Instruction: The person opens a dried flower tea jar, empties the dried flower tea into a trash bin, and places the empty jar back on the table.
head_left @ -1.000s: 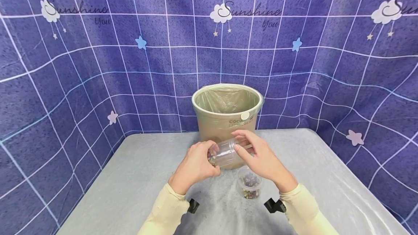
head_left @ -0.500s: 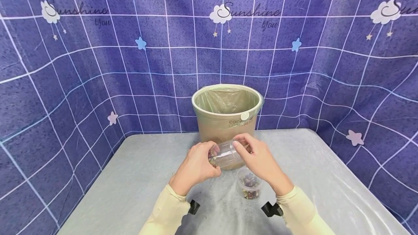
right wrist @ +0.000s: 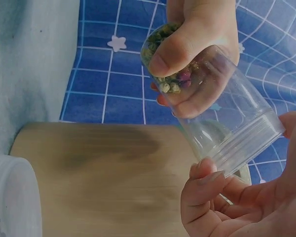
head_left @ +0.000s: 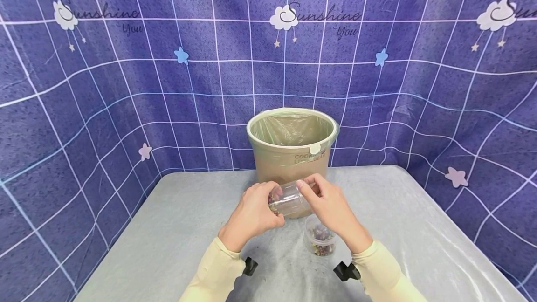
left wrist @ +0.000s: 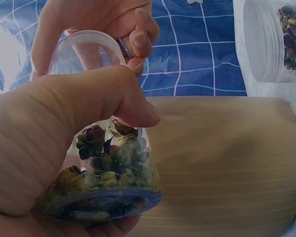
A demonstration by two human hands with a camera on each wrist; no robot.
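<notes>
Between both hands, a clear plastic jar (head_left: 289,198) lies tilted in front of the bin, its mouth end to the right. Dried flower buds (left wrist: 116,158) are gathered at its base. My left hand (head_left: 253,209) wraps round that base end, thumb across the wall in the left wrist view. At the other end my right hand (head_left: 331,204) holds the ridged rim between thumb and curled fingertips, as the right wrist view shows. A second clear jar (head_left: 320,234) with dried flowers stands on the table just below the right hand.
Behind the hands stands a beige bin (head_left: 289,167) with a clear bag liner over its rim. The grey-covered table (head_left: 189,227) reaches back to a blue gridded curtain (head_left: 209,83), which also hangs at both sides.
My right hand has shifted slightly left and its fingers have drawn in round the jar's mouth end. The left hand and the held jar have barely moved.
</notes>
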